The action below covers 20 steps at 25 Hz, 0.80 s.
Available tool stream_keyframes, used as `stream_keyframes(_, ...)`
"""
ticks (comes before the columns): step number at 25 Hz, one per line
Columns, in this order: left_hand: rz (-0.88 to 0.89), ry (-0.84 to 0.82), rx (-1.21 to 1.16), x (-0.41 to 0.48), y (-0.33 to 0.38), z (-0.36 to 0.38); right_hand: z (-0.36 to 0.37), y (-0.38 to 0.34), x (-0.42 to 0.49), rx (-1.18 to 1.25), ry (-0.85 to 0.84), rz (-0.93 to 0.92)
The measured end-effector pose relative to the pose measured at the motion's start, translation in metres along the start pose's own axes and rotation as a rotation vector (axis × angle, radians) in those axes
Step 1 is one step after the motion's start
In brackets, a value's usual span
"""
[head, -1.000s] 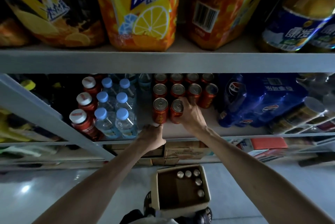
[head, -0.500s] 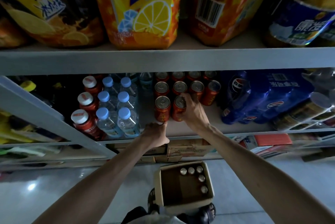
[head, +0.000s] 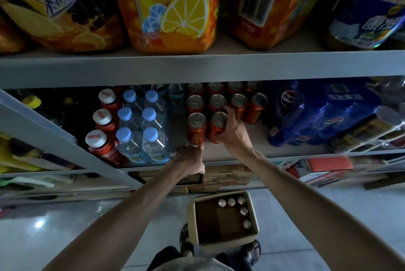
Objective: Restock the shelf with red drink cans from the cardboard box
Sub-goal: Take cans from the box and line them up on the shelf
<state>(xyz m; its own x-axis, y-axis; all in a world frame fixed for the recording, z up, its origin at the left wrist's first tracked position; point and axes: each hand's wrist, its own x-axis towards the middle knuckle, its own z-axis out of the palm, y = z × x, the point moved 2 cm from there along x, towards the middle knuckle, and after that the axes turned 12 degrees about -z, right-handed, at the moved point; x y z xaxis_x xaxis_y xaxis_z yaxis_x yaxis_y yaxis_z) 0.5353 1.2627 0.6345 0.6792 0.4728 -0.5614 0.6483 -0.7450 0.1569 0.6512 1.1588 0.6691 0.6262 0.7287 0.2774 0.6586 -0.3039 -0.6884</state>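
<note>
Right now I am counting ten red cans (head: pixel 215 104) standing upright on the shelf (head: pixel 252 139): four in the back row under the upper board, four in the middle row, two in the front row towards the shelf's front edge. My right hand (head: pixel 233 130) is wrapping around the right front can (head: pixel 217 127), fingers clamped on its side. My left hand (head: pixel 190 157) is sitting curled at the shelf's front edge, fingertips touching the base of the left front can (head: pixel 196 128); whether it is gripping that can I cannot tell. Down on the floor, the open cardboard box (head: pixel 223 241) is holding five more cans (head: pixel 237 208), three along its far wall and two down its right wall. Six blue-capped water bottles (head: pixel 140 130) are standing left of the cans.
</note>
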Motion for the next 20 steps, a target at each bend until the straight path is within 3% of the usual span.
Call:
stream_keyframes(7,0.033,-0.04,0.117,0.001,0.006,0.004,-0.003,-0.005,-0.008,0.093,0.035,0.071)
stream_keyframes(11,0.042,-0.028,0.223,-0.001,0.003,0.008,-0.017,-0.017,-0.054,-0.1,0.127,0.023)
stream_keyframes(14,0.028,0.13,0.299,-0.023,0.008,0.017,-0.03,-0.006,-0.103,-0.106,0.098,0.225)
stream_keyframes(17,0.293,0.49,0.246,-0.063,0.03,0.037,-0.041,0.014,-0.166,-0.023,-0.006,0.372)
stream_keyframes(18,0.409,0.507,0.196,-0.074,0.04,0.049,-0.044,0.02,-0.188,-0.008,-0.015,0.421)
stream_keyframes(20,0.526,0.362,0.125,-0.086,0.061,0.081,-0.045,0.036,-0.235,0.032,-0.031,0.502)
